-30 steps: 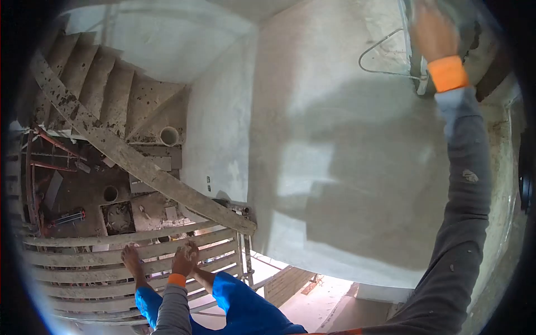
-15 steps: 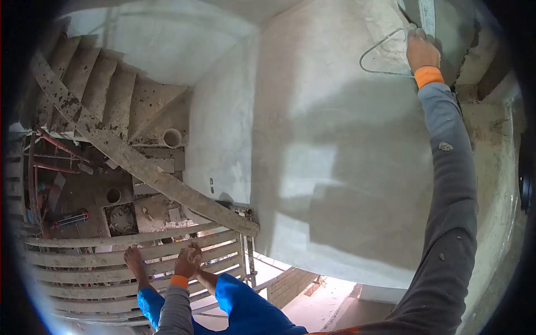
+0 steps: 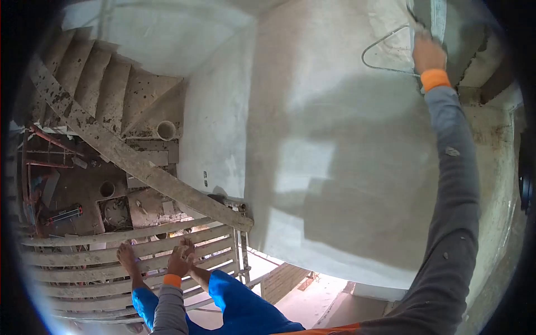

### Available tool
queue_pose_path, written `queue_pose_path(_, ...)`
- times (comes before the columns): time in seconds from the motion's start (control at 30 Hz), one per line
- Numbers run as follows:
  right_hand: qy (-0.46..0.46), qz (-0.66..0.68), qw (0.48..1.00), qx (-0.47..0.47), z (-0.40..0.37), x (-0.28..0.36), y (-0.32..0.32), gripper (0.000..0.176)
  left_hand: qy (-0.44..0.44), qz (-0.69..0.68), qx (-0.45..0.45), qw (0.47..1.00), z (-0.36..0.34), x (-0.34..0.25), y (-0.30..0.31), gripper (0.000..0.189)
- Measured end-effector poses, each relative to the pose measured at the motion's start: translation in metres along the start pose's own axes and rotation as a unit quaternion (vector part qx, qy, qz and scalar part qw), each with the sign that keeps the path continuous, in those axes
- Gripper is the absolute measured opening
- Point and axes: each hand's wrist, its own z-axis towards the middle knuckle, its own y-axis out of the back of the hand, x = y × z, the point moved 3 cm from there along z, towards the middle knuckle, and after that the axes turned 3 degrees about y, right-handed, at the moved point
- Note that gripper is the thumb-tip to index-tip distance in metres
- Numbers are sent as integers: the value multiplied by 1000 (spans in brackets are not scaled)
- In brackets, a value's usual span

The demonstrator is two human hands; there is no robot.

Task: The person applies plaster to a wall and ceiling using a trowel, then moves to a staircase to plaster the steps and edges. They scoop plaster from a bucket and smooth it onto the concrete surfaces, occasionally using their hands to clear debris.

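Observation:
My right hand [image 3: 429, 54] is stretched out to the upper right, closed around what looks like a trowel [image 3: 412, 15], its thin blade seen edge-on and blurred. It is close to the wall [image 3: 357, 139], beside a pale vertical strip [image 3: 438, 22] at the wall's edge. A bent wire loop [image 3: 371, 49] lies against the wall left of this hand. Down at the lower left, my left hand [image 3: 177, 261] is held above the slats near my foot, fingers curled; what they hold, if anything, I cannot make out.
My bare feet [image 3: 127, 257] stand on spaced wooden slats [image 3: 67, 259], with gaps opening to a lower level. A long plank [image 3: 139, 167] slopes across in front of concrete stairs [image 3: 106, 84]. Buckets [image 3: 166, 130] and red metal framing [image 3: 53, 139] are below.
My right hand has moved slightly right and down, and its tool has turned to a thinner outline. The surroundings have shifted a little left. My left hand stays over the slats.

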Motion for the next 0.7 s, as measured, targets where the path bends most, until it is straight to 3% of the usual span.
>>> queue_pose_path(0.03,-13,-9,1000,13,-12,4,-16,20,-21,15,-18,1000,0,0,0,37)
queue_pose_path(0.13,16,-31,999,18,-27,15,-39,17,69,-43,46,996,5,-12,10,37)
queue_pose_path(0.23,-40,10,999,36,-20,15,-22,22,8,-36,-10,999,4,-16,5,38)
queue_pose_path(0.27,-56,21,997,41,-14,12,-11,23,17,-46,10,999,4,-15,0,38)
queue_pose_path(0.4,-14,62,995,-79,-9,3,18,31,16,-45,41,998,10,-13,-9,37)
queue_pose_path(0.53,-33,47,993,101,-20,10,-28,27,51,-67,35,996,0,-11,0,34)
queue_pose_path(0.63,-32,61,993,101,-25,11,-35,24,78,-71,31,994,-21,8,-7,31)
queue_pose_path(0.7,-37,98,992,72,-37,9,-30,28,60,17,56,996,-44,33,-25,30)
